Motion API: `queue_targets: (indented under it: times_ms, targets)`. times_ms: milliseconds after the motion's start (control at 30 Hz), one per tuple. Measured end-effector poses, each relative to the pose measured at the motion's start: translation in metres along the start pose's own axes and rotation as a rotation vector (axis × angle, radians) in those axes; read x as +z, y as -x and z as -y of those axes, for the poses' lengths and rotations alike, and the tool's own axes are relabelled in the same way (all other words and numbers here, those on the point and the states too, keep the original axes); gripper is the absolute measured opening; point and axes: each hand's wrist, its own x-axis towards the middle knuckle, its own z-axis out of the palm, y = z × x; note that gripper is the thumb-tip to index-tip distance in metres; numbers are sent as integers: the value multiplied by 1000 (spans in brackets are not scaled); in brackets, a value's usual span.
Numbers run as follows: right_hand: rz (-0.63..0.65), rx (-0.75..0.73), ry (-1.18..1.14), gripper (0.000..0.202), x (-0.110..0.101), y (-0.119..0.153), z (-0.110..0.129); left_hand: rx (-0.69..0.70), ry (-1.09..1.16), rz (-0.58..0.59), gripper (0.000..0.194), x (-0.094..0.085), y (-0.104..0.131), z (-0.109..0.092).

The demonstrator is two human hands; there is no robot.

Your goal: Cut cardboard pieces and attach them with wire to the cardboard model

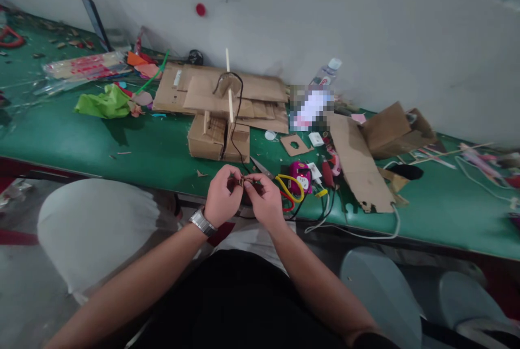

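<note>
Above the front edge of the green table [158,146], my left hand [224,194] and my right hand [266,202] meet, fingertips almost touching. Both pinch a small brown piece [242,180]; its kind is too small to make out and my fingers cover most of it. A black cord [242,94] comes down toward my hands from a cardboard assembly [207,143] with wooden sticks. Scissors [290,182] with yellow and red handles lie just right of my right hand, blades pointing up and left.
A purple socket adapter [300,175], a white charger [314,172] and a cardboard strip [357,159] lie to the right. A bottle [325,73] leans by the wall. Green crepe paper [103,102] lies left. Stools [97,230] stand below the table edge.
</note>
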Motion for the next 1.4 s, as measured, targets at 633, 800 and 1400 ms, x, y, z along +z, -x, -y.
queue_targets:
  times_ms: [633,800,1400]
  targets:
    - [-142,-230,-10,7,-20,-9,-10,250,-439,74,33,-12,-13,-1]
    - [-145,-330,56,6,-28,-11,-15,285,-245,212,13,-9,-11,-7]
    - [-104,-75,-126,13,-26,1,7,313,-90,186,11,-10,-7,-16]
